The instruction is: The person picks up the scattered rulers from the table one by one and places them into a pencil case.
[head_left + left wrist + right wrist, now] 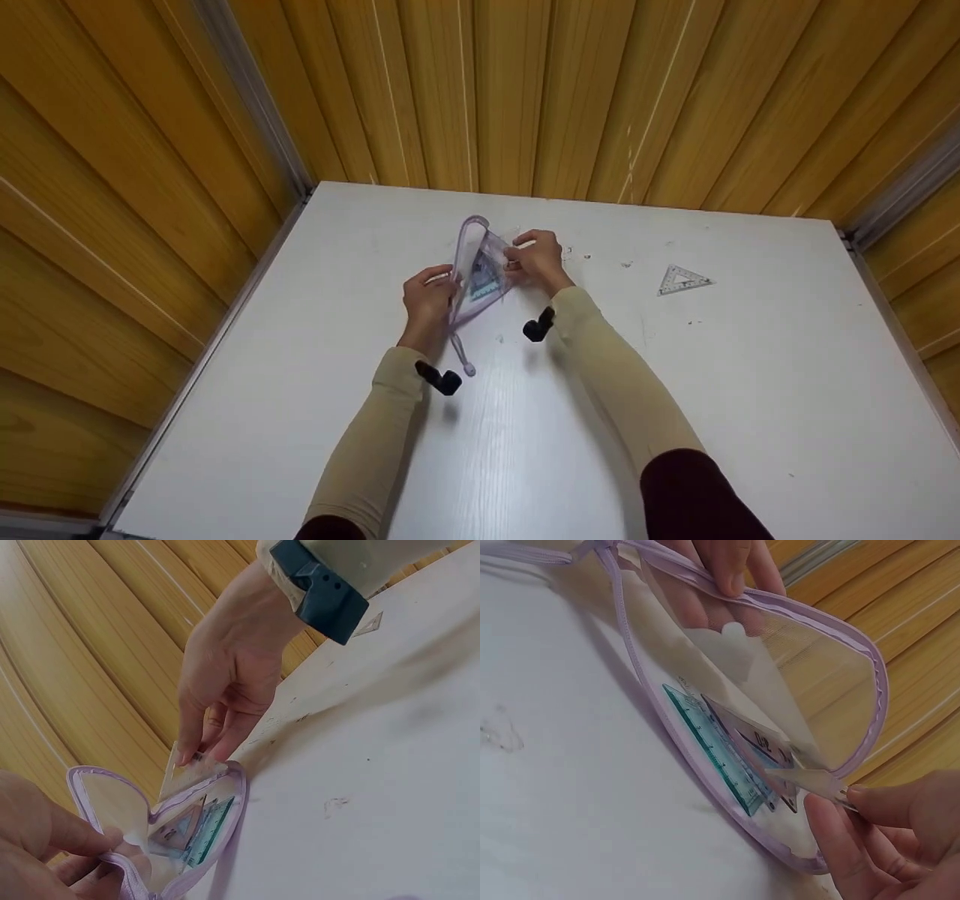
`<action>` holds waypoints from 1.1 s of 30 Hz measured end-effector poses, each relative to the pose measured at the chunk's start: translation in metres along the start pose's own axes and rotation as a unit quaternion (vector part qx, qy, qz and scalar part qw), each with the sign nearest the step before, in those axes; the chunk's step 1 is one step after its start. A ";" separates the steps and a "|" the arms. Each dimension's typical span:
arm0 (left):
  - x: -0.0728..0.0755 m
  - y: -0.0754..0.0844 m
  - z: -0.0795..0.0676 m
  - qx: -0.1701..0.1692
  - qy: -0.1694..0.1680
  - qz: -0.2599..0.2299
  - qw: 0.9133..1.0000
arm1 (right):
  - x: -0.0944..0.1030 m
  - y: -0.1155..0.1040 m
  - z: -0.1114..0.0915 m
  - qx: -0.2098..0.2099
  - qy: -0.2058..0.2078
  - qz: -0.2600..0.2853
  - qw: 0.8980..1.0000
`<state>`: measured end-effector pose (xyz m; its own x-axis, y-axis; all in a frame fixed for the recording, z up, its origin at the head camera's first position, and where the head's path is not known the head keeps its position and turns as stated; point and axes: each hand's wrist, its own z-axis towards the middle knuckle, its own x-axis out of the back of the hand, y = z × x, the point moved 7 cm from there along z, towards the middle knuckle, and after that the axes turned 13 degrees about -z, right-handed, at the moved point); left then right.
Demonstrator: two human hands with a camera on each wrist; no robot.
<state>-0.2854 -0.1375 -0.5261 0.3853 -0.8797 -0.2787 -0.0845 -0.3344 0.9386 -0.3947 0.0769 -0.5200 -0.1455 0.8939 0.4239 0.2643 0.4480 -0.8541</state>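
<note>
My left hand (429,301) grips the lilac-edged side of a see-through zip pouch (877,690), thumb on the rim. The pouch mouth gapes open, with a wrist strap (460,352) hanging toward me. Inside lie a teal ruler (712,750) and a clear triangular set square (769,741) with dark markings, partly overlapping. At the opposite side of the mouth, my right hand (540,259) pinches a clear flat plastic piece (814,780) between thumb and fingers. Its pointed end reaches into the pouch; the fingers hide the rest, so its exact kind cannot be told.
To the right on the white table (750,390) lies another clear set square (682,280). Small dark marks (626,264) dot the surface between it and my right hand. Wood-panelled walls (510,97) border the table at the back and sides.
</note>
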 end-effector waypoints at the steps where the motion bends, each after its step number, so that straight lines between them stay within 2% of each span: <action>1: 0.000 0.000 0.000 0.000 -0.001 -0.001 1.000 | -0.002 0.000 0.001 0.001 0.001 0.001 1.000; 9: -0.001 0.001 -0.001 0.001 0.001 -0.004 1.000 | -0.015 -0.004 0.000 0.011 0.011 0.002 1.000; 17: 0.000 0.001 -0.002 0.000 0.011 0.007 1.000 | -0.029 -0.006 -0.002 0.015 0.008 0.039 0.999; 21: 0.000 0.001 0.000 -0.005 0.010 0.003 1.000 | -0.034 -0.007 -0.001 0.013 0.016 0.031 0.999; 28: -0.002 0.000 0.001 -0.006 -0.009 -0.008 1.000 | -0.040 -0.007 0.000 -0.009 0.016 -0.016 1.000; 33: -0.001 0.001 0.000 -0.006 -0.005 -0.012 1.000 | -0.043 -0.006 0.000 -0.010 0.021 -0.019 1.000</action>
<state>-0.2862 -0.1366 -0.5253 0.3782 -0.8745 -0.3038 -0.0639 -0.3520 0.9338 -0.3904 0.0362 -0.5333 -0.1157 0.8760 0.4682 0.2782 0.4811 -0.8314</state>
